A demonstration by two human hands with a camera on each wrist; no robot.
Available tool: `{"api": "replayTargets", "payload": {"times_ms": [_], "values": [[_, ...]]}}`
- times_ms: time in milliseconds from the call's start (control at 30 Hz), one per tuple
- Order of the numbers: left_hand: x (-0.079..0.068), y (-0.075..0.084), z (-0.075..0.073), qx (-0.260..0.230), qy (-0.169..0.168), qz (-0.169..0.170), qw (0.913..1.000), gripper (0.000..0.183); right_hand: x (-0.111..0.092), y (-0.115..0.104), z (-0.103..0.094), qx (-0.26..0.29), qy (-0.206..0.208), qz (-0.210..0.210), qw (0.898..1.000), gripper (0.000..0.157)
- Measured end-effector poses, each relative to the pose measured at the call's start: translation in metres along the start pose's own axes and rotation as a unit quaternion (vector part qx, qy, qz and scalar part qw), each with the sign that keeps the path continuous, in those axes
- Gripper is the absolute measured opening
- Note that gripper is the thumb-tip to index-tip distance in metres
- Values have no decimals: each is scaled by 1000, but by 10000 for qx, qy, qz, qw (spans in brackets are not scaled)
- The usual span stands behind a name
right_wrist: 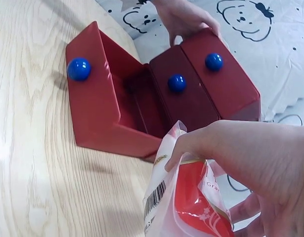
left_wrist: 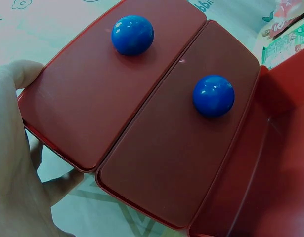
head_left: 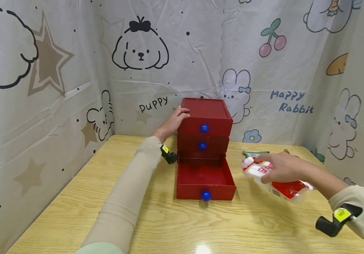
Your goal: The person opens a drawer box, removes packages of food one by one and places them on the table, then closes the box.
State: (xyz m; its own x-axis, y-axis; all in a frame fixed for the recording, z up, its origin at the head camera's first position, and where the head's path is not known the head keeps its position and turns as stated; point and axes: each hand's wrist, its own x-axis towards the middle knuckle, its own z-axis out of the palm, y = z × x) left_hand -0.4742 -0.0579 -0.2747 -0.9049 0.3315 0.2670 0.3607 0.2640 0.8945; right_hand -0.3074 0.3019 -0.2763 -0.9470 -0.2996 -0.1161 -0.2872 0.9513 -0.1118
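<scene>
A red cabinet with three stacked drawers [head_left: 205, 109] stands on the table, each drawer front bearing a round blue knob. Its bottom drawer [head_left: 205, 192] is pulled out, the upper two are closed. My left hand [head_left: 173, 123] grips the cabinet's upper left corner, with digits on the top and against the side [left_wrist: 23, 148]. To the right of the open drawer, my right hand [head_left: 283, 167] holds a white and red spouted pouch [head_left: 288, 188] above the table. The pouch's white cap [head_left: 248, 161] points left in the head view. A barcode shows on the pouch [right_wrist: 196, 197] in the right wrist view.
Behind the right hand lies a green packet [head_left: 255, 153]. Near it, a small brown end of something [head_left: 286, 151] shows, mostly hidden by the hand. Printed curtains [head_left: 182, 46] enclose the wooden table [head_left: 169, 225] at the back and sides.
</scene>
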Motion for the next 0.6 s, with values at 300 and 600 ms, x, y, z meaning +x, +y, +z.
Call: {"api": "replayTargets", "payload": {"times_ms": [300, 600], "values": [[0, -1, 1, -28, 4, -53, 10000, 45, -10, 24, 6, -158, -56, 206, 9996, 76], [0, -4, 2, -1, 20, -59, 10000, 44, -14, 39, 21, -210, -365, 748, 9963, 79]]}}
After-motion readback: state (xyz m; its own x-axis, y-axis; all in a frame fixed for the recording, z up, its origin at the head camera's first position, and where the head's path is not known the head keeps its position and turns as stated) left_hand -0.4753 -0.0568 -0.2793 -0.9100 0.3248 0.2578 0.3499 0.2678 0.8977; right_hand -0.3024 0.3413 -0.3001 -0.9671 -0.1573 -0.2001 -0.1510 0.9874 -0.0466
